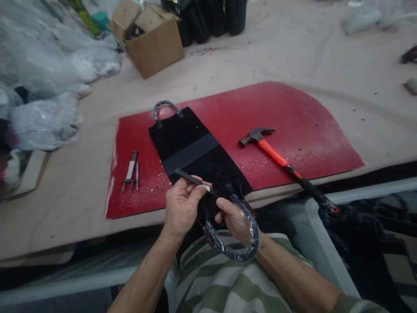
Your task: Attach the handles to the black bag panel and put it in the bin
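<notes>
A black flat bag panel [195, 150] with a plastic-wrapped handle at each end lies over the red board, its near end bent over the table edge. My left hand [183, 204] is closed in a pinch on a thin dark pen-like tool [190, 176] with a small white part by the thumb. The tool's tip points right, close to my right thumb. Inside the near handle [250, 239], my right hand [235, 217] grips the near end of the panel, thumb on top and most fingers hidden beneath.
A claw hammer [272, 152] lies on the red board [293, 113], its grip overhanging the table edge. Left of the panel lie a pronged punch [130, 169] and a thin metal rod [137, 176]. Behind are a cardboard box [156, 50], black bags [215, 17] and clear plastic [45, 117].
</notes>
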Tool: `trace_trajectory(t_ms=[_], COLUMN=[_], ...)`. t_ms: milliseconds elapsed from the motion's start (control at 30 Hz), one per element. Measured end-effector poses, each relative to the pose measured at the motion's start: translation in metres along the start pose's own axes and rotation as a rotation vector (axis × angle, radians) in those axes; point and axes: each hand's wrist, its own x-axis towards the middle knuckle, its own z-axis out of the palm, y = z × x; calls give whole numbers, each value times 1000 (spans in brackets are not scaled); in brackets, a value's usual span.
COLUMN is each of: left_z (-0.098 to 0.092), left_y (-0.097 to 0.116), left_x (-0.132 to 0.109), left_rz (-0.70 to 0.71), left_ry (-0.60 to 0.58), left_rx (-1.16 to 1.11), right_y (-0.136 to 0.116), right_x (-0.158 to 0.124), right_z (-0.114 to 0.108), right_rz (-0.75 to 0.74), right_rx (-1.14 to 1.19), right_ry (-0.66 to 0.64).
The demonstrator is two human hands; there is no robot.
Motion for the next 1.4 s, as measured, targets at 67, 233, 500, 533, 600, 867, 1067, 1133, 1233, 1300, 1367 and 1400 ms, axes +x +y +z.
trace_trajectory(t_ms=[67, 233, 500, 533, 600, 867, 1067, 1133, 1233, 1300, 1367, 1400], left_z=[1, 2, 4, 5, 6, 8, 9, 10, 11, 11, 10, 9], left_y=[-1, 1, 7, 7, 5, 0, 3, 5, 7, 7, 6, 5], left_x=[-1, -4, -7, -8, -10, -9, 4, 9, 13, 13, 12, 11], left_rz=[11, 39, 68, 79, 127, 310, 442, 399, 332, 336, 365, 380], left_ry=[10, 32, 25, 27, 40, 43, 14, 20, 8, 7, 22, 31], left_rx=[9, 75, 176, 192, 238, 429, 539, 520, 488, 505, 533, 542], right_y=[1, 5, 8, 9, 10, -13, -21, -15, -7, -5, -4, -4], right_x=[0, 0, 0, 0, -1, -7, -1, 5, 10, 11, 9, 9], right_z=[-1, -4, -4, -5, -5, -3, 7, 11, 15, 17, 17, 17], right_rz=[-1, -39, -22, -27, -41, -119, -94, -56, -39, -49, -68, -79], right_rx=[-20, -74, -79, -84, -90, -284, -203, -83, 34, 48, 41, 30], right_ry=[2, 2, 19, 15, 3, -107, -63, -11, 46, 57, 68, 71])
